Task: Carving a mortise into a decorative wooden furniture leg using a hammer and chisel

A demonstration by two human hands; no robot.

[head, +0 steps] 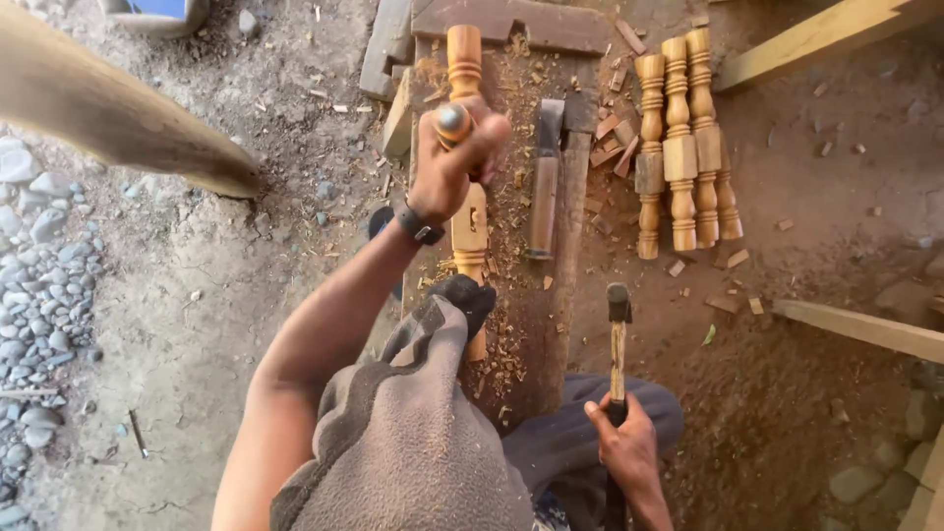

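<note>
On a sawdust-strewn plank counter (565, 197) set over bare earth, a person works a turned wooden spindle (469, 221) that lies lengthwise along the board. The left hand (452, 162) is closed around a round-topped tool handle (452, 123), held upright over the upper half of the spindle; a dark wristwatch (421, 226) sits on that wrist. The right hand (621, 447) grips the lower end of a hammer (618, 344), whose dark head points away from the person, just right of the counter's near end and apart from the spindle. A knee in grey-brown cloth (413, 433) presses against the spindle's near end. Just right of the spindle, on the same counter, lies a chisel (546, 182) with a wooden handle and a flat metal blade. Well to the right of the counter, a row of finished spindles (683, 147) lies side by side on the ground among wood chips. Left of the counter, a pale timber pole (108, 108) crosses the corner above grey pebbles (44, 295).
</note>
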